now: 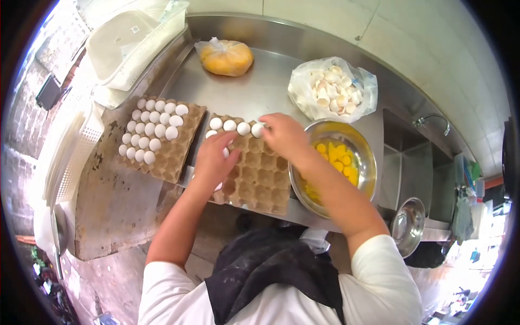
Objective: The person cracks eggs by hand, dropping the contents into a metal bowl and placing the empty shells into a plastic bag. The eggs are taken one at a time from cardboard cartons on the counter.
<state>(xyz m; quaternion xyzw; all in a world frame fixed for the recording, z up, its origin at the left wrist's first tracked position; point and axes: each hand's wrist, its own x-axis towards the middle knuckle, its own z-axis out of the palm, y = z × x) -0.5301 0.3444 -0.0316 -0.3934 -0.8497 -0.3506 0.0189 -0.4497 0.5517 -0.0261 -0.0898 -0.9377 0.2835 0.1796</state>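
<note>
My right hand (286, 138) is closed with its fingertips on a white egg (258, 130) at the end of the back row of a cardboard egg tray (265, 181). My left hand (213, 157) is over the left side of the same tray, fingers bent around another white egg (226, 153) that shows between thumb and fingers. More eggs sit in the back row and partly under my left hand. Right of the tray, a steel bowl (370, 157) holds cracked yolks and whites (340, 157); my right forearm crosses over its left side.
A second egg tray (176, 157), largely full, lies to the left. Behind are a tied bag of yellow contents (226, 58) and a bag of eggshells (333, 95). At right are a sink (398, 146), a tap (433, 123) and another steel bowl (409, 225). White plastic baskets (127, 54) stand far left.
</note>
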